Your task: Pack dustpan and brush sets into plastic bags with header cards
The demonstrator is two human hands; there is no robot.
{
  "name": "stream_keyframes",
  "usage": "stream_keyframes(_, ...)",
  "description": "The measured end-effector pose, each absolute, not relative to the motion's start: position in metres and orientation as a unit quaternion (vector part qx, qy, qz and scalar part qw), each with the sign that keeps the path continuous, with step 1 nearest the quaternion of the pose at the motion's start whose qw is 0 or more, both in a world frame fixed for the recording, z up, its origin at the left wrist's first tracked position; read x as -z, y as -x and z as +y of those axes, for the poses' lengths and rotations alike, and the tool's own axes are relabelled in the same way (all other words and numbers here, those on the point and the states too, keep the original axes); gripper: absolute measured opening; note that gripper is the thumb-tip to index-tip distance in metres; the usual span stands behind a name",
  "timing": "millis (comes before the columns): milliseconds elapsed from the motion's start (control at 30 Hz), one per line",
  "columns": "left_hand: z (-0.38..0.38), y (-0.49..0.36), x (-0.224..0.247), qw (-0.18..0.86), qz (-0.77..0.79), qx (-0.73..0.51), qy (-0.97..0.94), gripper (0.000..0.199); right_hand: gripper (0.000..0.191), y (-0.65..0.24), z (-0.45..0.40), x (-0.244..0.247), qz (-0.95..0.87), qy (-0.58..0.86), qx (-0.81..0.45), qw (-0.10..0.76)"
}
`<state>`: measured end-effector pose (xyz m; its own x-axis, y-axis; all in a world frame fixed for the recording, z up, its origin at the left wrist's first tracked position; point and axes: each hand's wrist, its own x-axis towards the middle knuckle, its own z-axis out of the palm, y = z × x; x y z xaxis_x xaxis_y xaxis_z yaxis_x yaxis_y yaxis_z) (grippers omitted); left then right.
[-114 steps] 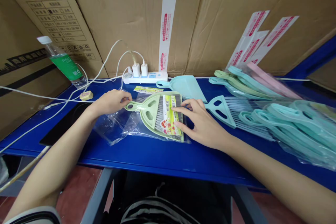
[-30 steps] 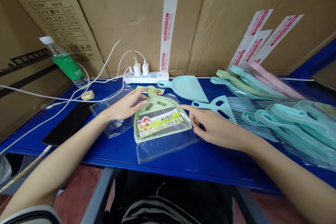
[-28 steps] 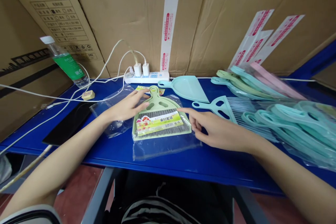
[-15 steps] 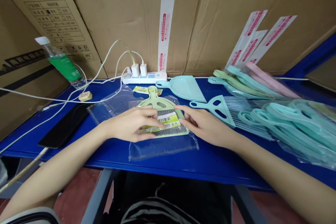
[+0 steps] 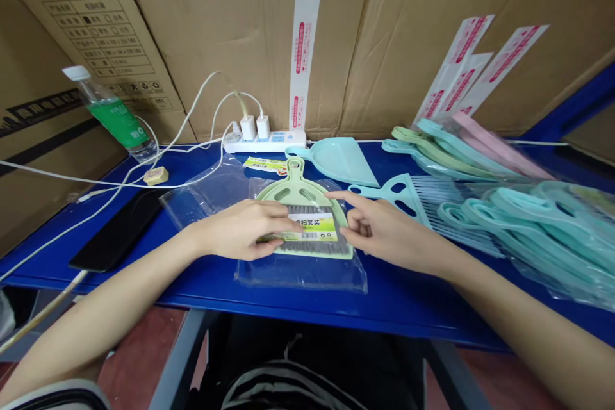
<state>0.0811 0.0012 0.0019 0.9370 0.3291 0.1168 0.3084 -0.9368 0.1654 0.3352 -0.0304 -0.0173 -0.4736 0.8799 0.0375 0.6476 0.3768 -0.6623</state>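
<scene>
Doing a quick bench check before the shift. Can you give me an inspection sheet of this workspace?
Surface: blue table, with goods and cables lying on it.
Job's things: pale green dustpan and brush set, in or on a clear plastic bag.
Clutter: loose teal dustpan, bagged teal dustpans, water bottle.
Grips: left hand flat across the set; right hand at its right edge.
Cables: white cables run to a power strip.
Surroundings: cardboard boxes behind the table.
</scene>
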Motion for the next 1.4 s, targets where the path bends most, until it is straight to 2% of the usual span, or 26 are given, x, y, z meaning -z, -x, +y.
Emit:
stream_keyframes(167, 0.002, -0.082, -0.001, 0.05, 0.157, -0.069, -0.984, 0.031, 0.057, -0.338, -0.033, 0.011, -0.806, 0.49, -0.283, 0.174)
stream_keyframes(300, 0.002, -0.082, 0.0, 0.029, 0.151, -0.078, -0.985, 0.031, 0.05, -0.34, -0.032, 0.012, -0.819, 0.491, -0.24, 0.173)
stream_keyframes(467, 0.003, -0.082, 0.004, -0.03, 0.145, -0.083, -0.985, 0.031, 0.047, -0.341, -0.032, 0.013, -0.833, 0.49, -0.215, 0.143)
stream_keyframes(700, -0.005, -0.085, 0.001, -0.077, 0.161, -0.041, -0.983, 0.033, 0.046, -0.337, -0.037, 0.007, -0.854, 0.499, -0.114, 0.093)
stream_keyframes(867, -0.013, -0.086, -0.006, -0.066, 0.211, 0.022, -0.975, 0.039, 0.035, -0.339, -0.039, 0.012, -0.889, 0.436, -0.015, 0.138)
stream_keyframes(967, -0.014, -0.086, -0.008, -0.063, 0.214, 0.034, -0.974, 0.041, 0.031, -0.338, -0.041, 0.015, -0.913, 0.384, 0.012, 0.136)
stream_keyframes(1033, -0.013, -0.086, -0.007, -0.072, 0.204, 0.026, -0.976, 0.038, 0.024, -0.335, -0.041, 0.015, -0.927, 0.348, 0.029, 0.14)
stream_keyframes(1200, -0.01, -0.088, 0.001, -0.135, 0.173, -0.042, -0.975, 0.012, 0.012, -0.326, -0.042, 0.02, -0.939, 0.305, 0.043, 0.151)
stream_keyframes(1400, -0.009, -0.089, 0.002, -0.161, 0.155, -0.084, -0.971, 0.023, 0.006, -0.323, -0.041, 0.025, -0.931, 0.316, 0.07, 0.168)
